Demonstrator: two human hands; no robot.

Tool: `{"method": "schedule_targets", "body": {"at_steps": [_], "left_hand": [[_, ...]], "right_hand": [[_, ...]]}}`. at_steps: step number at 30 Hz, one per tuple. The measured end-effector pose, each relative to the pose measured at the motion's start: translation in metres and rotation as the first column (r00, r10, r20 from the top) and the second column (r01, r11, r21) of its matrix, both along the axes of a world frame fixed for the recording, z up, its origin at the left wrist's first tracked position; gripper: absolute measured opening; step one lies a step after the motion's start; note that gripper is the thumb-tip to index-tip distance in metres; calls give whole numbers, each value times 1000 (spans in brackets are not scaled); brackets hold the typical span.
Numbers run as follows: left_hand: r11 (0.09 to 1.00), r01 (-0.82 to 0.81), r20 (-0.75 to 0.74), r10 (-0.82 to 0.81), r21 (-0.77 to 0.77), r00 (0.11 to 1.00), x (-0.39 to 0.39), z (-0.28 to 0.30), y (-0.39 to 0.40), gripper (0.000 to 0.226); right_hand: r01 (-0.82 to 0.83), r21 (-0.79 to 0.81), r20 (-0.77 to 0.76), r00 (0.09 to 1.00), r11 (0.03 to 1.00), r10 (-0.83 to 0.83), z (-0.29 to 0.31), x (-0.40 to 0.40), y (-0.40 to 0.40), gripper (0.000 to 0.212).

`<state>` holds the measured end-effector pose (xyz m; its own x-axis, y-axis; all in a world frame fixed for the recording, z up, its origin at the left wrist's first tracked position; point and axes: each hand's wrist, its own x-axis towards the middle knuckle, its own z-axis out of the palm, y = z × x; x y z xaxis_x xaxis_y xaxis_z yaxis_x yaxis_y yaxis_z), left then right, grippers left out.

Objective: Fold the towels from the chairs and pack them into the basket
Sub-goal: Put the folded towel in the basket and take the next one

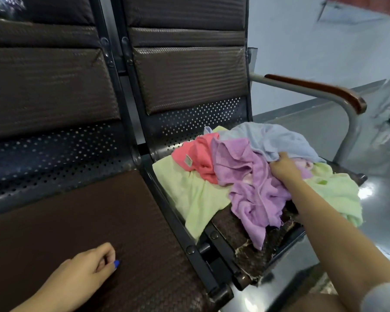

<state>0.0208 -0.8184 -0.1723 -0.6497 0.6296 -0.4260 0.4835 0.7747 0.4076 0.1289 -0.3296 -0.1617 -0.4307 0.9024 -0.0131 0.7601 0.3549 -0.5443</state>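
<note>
A heap of crumpled towels lies on the right chair seat [234, 239]. On top is a light blue towel [273, 138]. Below it are a purple towel [252, 190], a coral pink towel [200, 158] with a small label, and pale green towels [194, 199] spread underneath. My right hand [284, 167] reaches into the heap and grips the edge of the light blue towel. My left hand [88, 271] hovers over the left chair seat [77, 217] with fingers loosely curled, holding nothing. No basket is in view.
The two dark padded chairs are joined in a row with perforated metal backs [189, 122]. A metal armrest with a brown wooden top [320, 91] bounds the right chair. Shiny grey floor [381, 210] lies to the right. A dark patterned item [2, 5] sits at the top left.
</note>
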Motion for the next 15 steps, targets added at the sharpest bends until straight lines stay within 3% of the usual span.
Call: {"method": "schedule_targets", "body": {"at_steps": [4,9,12,15], "left_hand": [[1000,12,32,-12,-12,999,-2,1,0,11],[1000,22,44,-22,7,999,2,7,-3,8],[1000,9,54,-10,16,998,8,14,-4,6],[997,-44,68,40,60,997,15,27,-4,6]], "right_hand": [[-24,-14,-24,999,1000,23,5,1,-1,12],[-72,16,-30,997,997,72,12,9,-13,26],[-107,63,34,994,992,105,37,14,-32,15],[-179,197,-45,980,964,191,83,6,-78,14]]}}
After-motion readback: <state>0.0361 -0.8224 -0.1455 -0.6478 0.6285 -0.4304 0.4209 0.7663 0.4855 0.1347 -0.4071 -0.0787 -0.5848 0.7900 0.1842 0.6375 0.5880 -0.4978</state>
